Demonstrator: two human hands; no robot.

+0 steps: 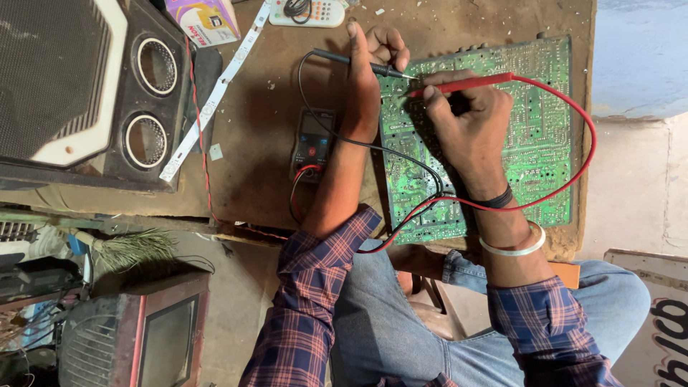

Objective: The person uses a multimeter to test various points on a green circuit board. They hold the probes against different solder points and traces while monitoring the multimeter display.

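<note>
A large green circuit board (pixel 530 115) lies on a brown wooden table (pixel 265 158). My left hand (pixel 369 72) grips a black test probe (pixel 358 63), whose tip touches the board's upper left part. In my right hand (pixel 466 118) is a red test probe (pixel 466 84), its tip on the board close to the black one. Black and red leads run from both probes to a dark multimeter (pixel 312 143) that lies on the table left of my left forearm.
A black speaker box (pixel 86 86) with two round openings stands at the left. A white LED strip (pixel 215 93) lies beside it, with a small colourful box (pixel 204 20) and a white remote (pixel 308 11) at the table's far edge. An old television set (pixel 161 337) stands on the floor.
</note>
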